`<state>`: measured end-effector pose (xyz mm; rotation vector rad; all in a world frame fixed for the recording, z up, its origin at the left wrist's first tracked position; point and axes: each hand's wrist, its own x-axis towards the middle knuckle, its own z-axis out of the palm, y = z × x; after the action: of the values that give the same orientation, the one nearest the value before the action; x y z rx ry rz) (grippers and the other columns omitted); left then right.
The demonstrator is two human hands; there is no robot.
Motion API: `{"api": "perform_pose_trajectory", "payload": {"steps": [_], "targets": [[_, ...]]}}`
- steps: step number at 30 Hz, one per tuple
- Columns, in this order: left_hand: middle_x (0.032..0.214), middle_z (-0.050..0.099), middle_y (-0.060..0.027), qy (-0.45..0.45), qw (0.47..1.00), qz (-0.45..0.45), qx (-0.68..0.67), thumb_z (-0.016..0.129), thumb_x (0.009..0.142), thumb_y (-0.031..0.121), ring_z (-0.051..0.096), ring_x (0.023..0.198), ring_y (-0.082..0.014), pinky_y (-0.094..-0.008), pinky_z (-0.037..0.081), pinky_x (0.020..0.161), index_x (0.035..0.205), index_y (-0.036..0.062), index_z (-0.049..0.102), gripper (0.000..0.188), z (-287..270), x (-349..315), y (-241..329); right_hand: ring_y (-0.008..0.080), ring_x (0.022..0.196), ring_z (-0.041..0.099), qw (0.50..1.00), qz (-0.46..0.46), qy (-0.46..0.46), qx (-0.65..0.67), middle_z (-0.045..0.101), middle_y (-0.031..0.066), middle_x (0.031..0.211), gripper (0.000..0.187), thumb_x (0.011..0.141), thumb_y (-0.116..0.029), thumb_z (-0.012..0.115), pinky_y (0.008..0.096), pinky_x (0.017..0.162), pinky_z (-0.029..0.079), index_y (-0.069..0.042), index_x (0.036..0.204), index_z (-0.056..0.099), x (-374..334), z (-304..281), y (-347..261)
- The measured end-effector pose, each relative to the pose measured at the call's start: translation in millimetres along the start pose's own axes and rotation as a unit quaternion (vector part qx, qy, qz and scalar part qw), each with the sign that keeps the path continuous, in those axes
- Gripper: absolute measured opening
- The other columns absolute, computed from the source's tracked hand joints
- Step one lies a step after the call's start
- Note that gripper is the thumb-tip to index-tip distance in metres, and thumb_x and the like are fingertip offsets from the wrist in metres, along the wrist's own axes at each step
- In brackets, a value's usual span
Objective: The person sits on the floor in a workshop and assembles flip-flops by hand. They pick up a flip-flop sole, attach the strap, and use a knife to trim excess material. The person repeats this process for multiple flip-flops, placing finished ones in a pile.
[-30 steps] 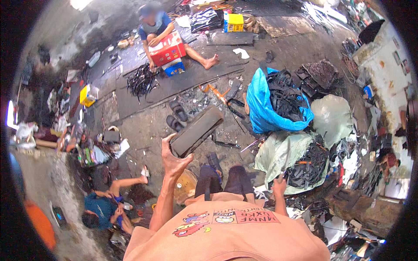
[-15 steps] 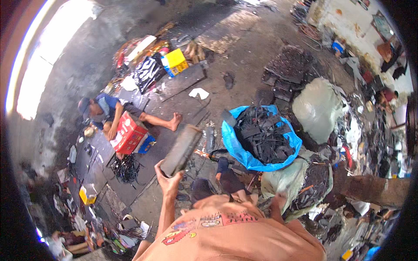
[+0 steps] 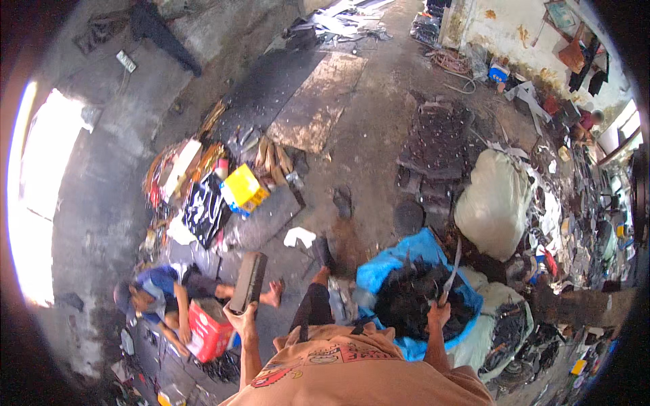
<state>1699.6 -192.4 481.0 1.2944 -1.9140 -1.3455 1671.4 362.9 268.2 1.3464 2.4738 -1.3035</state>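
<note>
We hold our left hand (image 3: 242, 319) out in front of us, the forearm rising almost straight from the lower edge. Its fingers and thumb wrap around the near end of a dark brown block (image 3: 248, 281), thumb on the right side and fingers on the left. The block stands lengthwise out of the grip, its far end tipped slightly to the right.

Our right hand (image 3: 439, 316) reaches forward on the other side, its forearm leaning a little as it leaves the shirt (image 3: 325, 379). We see it curled in a fist around the handle of a knife (image 3: 456, 267), with the blade pointing up and away from us and bending slightly right. Hand and knife show in front of the blue sack (image 3: 386, 260) of black scraps (image 3: 406, 298); we cannot tell whether either touches it. The two hands are well apart, one on each side of our body.

Between them, our one visible leg (image 3: 313, 308) extends forward. Beyond the block, to its left, a seated co-worker (image 3: 152, 287) bends over a red box (image 3: 208, 331).
</note>
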Motion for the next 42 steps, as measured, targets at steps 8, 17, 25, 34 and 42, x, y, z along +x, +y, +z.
{"api": "perform_pose_trajectory", "payload": {"steps": [8, 17, 25, 34, 42], "targets": [[0.122, 0.058, -0.0164, -0.172, 0.976, 0.134, 0.000, 0.083, 0.078, 0.008, 0.058, 0.107, -0.0237, -0.0369, 0.051, 0.094, 0.141, -0.0018, 0.040, 0.077, 187.0, 195.8, 125.9, 0.0481, 0.099, 0.072, 0.981, 0.149, 0.022, -0.124, 0.073, 0.0270, 0.099, 0.059, 0.084, -0.040, 0.073, 0.0560, 0.090, 0.057, 0.007, 0.120, 0.064, 2.5, 93.8, -105.7], [0.121, 0.057, -0.0146, -0.253, 0.931, 0.264, 0.003, 0.088, 0.074, 0.017, 0.056, 0.113, -0.0277, -0.0452, 0.044, 0.108, 0.137, -0.0007, 0.049, 0.077, 437.0, 359.7, 260.5, 0.0458, 0.098, 0.071, 0.972, 0.089, 0.061, -0.211, 0.072, 0.0244, 0.111, 0.045, 0.087, -0.032, 0.070, 0.0559, 0.086, 0.057, 0.001, 0.117, 0.066, 99.7, 251.8, -179.8], [0.132, 0.053, -0.0163, -0.444, 0.852, 0.279, 0.009, 0.089, 0.079, 0.022, 0.056, 0.120, -0.0300, -0.0450, 0.050, 0.101, 0.141, 0.0016, 0.046, 0.079, 763.1, 374.4, 401.8, 0.0431, 0.082, 0.072, 0.864, -0.077, 0.174, -0.466, 0.073, 0.0216, 0.090, 0.034, 0.087, -0.036, 0.073, 0.0542, 0.071, 0.058, -0.007, 0.102, 0.077, 251.1, 327.4, -243.2], [0.103, 0.075, -0.0163, -0.580, 0.702, 0.405, 0.082, 0.089, 0.087, 0.034, 0.067, 0.086, -0.0253, -0.0386, 0.057, 0.076, 0.118, -0.0026, 0.074, 0.050, 1032.3, 437.0, 586.5, 0.0486, 0.105, 0.071, 0.712, 0.519, 0.448, 0.150, 0.073, 0.0308, 0.111, 0.056, 0.085, -0.047, 0.074, 0.0568, 0.092, 0.056, 0.003, 0.111, 0.071, 338.2, 349.7, -511.2], [0.107, 0.068, -0.0124, -0.714, 0.588, 0.374, -0.069, 0.090, 0.083, 0.032, 0.063, 0.090, -0.0225, -0.0392, 0.055, 0.084, 0.133, -0.0033, 0.062, 0.067, 1282.0, 292.8, 570.3, 0.0304, 0.077, 0.072, 0.429, 0.492, 0.683, 0.328, 0.071, 0.0179, 0.078, 0.030, 0.087, -0.027, 0.075, 0.0480, 0.074, 0.056, 0.001, 0.097, 0.069, 310.0, 511.2, -551.5]]}}
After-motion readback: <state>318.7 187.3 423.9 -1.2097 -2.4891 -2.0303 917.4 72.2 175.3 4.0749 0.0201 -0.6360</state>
